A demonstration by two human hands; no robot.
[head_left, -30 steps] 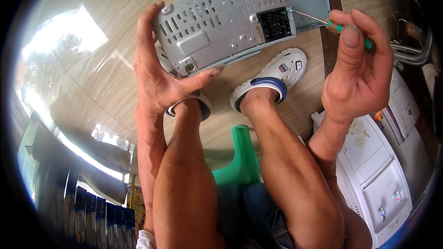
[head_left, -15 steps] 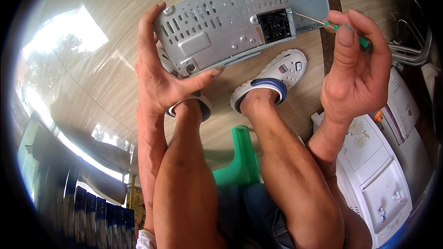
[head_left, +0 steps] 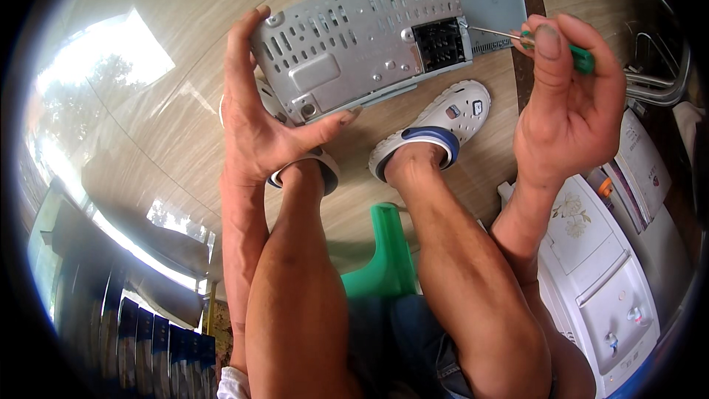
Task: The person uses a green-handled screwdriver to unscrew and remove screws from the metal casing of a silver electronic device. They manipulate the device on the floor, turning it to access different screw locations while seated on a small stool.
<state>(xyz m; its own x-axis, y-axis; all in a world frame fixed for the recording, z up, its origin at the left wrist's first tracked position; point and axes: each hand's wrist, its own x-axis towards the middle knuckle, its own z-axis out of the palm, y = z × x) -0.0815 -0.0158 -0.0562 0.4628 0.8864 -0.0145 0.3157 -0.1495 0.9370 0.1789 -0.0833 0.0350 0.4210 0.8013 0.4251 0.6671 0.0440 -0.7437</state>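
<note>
Silvery metal catches the light on a slotted box (head_left: 362,48), tilted out beyond the person's knees, its black socket (head_left: 442,46) facing us. Fingers and thumb spread wide, the left hand (head_left: 255,133) grips the box's left end, thumb stretched along the lower edge. With palm showing and fingers curled, the right hand (head_left: 565,118) pinches a green-handled screwdriver (head_left: 582,60), its tip right beside the socket.

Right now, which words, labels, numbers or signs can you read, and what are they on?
None reads clearly.
Metal box: any stamped marks too faint.
White appliance: small print, too small.
White printed item at right: reddish mark, too small.
Shoe charms: details too small.
</note>
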